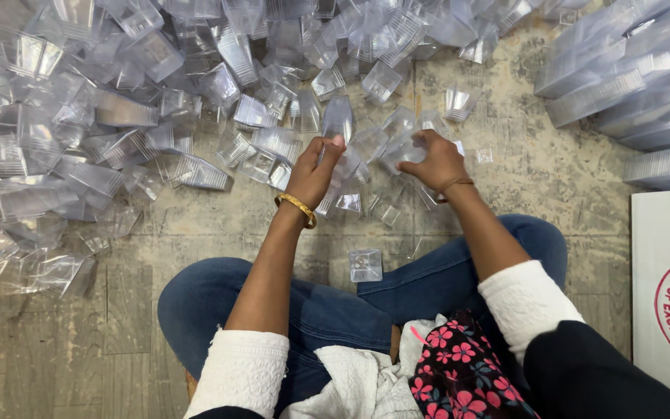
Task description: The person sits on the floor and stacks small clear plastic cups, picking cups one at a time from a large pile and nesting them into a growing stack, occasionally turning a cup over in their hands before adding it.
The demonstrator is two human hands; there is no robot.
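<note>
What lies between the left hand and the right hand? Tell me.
In the head view, small clear plastic cups lie on the floor between the left hand and the right hand.

Cups (pixel 335 167): small clear plastic tubs, square-mouthed with ribbed walls — a short nested stack, tilted, gripped in the left hand (pixel 313 172) above the floor.
Cup (pixel 398 149): same clear kind, held at the right hand (pixel 437 161) fingertips — just beside the stack.
Pile (pixel 118 116): the same clear cups, loose and tumbled every way, spread over the floor in front of both hands.
</note>
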